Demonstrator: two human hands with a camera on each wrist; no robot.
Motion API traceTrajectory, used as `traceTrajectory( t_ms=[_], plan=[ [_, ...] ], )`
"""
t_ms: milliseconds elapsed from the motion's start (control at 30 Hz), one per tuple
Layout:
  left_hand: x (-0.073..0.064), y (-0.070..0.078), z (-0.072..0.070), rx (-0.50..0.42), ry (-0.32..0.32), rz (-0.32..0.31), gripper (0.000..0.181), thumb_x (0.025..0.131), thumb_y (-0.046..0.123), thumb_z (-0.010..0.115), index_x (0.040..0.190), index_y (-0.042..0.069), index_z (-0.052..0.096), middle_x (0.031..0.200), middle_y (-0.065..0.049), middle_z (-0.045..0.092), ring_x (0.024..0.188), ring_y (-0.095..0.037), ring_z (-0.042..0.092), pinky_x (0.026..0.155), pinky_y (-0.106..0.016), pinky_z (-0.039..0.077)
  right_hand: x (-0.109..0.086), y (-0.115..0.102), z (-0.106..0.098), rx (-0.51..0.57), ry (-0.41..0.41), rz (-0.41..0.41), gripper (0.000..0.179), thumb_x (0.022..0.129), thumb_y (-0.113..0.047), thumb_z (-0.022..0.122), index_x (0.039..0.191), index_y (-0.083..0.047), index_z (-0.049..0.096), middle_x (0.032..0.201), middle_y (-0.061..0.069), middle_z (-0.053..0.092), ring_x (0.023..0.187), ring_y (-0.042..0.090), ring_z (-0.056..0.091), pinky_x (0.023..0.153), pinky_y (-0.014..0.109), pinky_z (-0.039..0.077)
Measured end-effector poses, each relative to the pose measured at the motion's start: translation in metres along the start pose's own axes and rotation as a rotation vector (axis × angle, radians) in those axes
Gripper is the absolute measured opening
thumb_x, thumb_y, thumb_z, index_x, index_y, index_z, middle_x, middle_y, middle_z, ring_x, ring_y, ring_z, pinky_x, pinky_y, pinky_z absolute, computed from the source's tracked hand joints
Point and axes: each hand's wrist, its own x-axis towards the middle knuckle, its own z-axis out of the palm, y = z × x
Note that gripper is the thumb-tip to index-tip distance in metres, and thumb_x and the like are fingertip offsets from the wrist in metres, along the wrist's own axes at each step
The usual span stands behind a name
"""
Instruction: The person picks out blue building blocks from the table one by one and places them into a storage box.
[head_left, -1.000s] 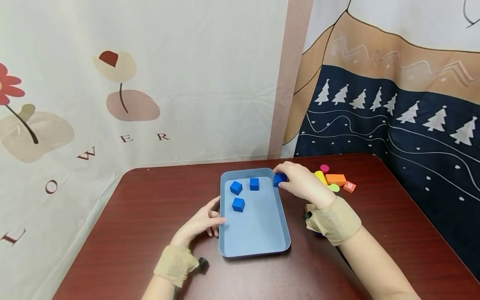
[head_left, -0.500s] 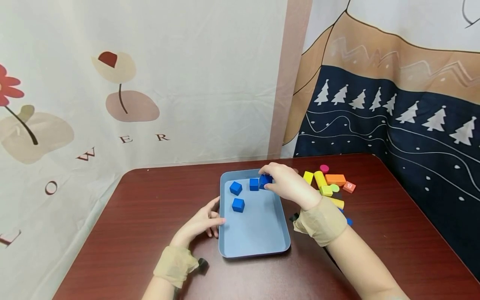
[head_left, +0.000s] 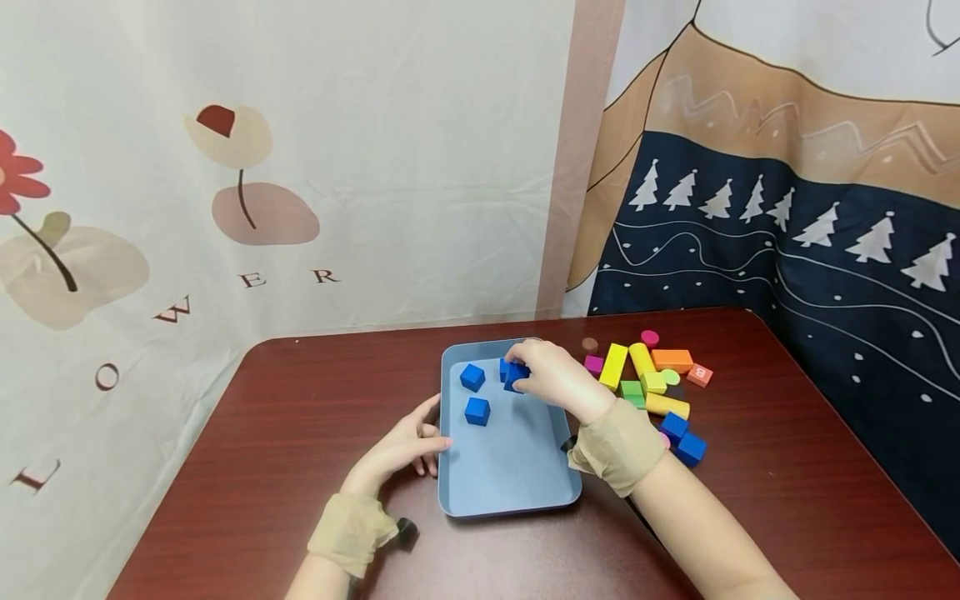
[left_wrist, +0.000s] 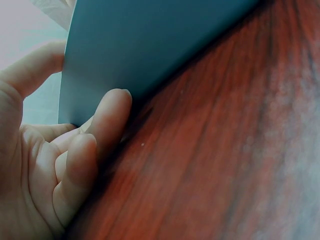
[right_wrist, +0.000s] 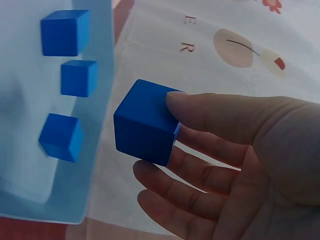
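Note:
My left hand [head_left: 399,443] holds the left side of a light blue tray [head_left: 513,471], its thumb over the rim. In the left wrist view, curled fingers [left_wrist: 111,114] lie against the tray's outer wall. Over the far right part of the tray, my right hand [head_left: 558,380] pinches a blue cube [right_wrist: 144,122] between thumb and fingers. Three more blue cubes lie in the tray: one near the far left [head_left: 472,377], one below it [head_left: 477,411], and one [head_left: 503,368] partly hidden behind the held cube.
Right of the tray lies a cluster of toy blocks: yellow block [head_left: 613,367], orange block [head_left: 671,360], green block [head_left: 632,392], two blue cubes [head_left: 690,448] and others. The dark red wooden table [head_left: 315,392] ends at a printed curtain [head_left: 420,167] behind.
My right hand has carried the blue cube leftward from the tray's right rim to over the tray, beside another cube. More of the block cluster shows now. My left hand stays put.

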Motion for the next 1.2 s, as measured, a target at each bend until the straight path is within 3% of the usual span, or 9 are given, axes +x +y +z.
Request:
traceTrajectory(
  t_ms=[333, 1200],
  plan=[
    [0.0, 0.0, -0.001, -0.004, -0.006, 0.0, 0.085, 0.089, 0.019, 0.069, 0.152, 0.007, 0.013, 0.076, -0.012, 0.066, 0.051, -0.026, 0.061, 0.045, -0.031, 0.047, 0.009, 0.006, 0.016, -0.006, -0.035, 0.035, 0.033, 0.085, -0.012, 0.074, 0.116, -0.005, 0.065, 0.112, 0.011, 0.063, 0.098, 0.024, 0.058, 0.086, 0.04, 0.051],
    [0.002, 0.0, -0.002, 0.003, -0.015, 0.005, 0.084, 0.09, 0.018, 0.068, 0.152, 0.006, 0.012, 0.075, -0.012, 0.066, 0.051, -0.025, 0.061, 0.045, -0.03, 0.048, 0.019, 0.009, 0.044, -0.054, -0.068, 0.005, 0.035, 0.083, -0.009, 0.076, 0.116, -0.003, 0.067, 0.109, 0.011, 0.065, 0.095, 0.024, 0.057, 0.088, 0.04, 0.05]
  ],
)
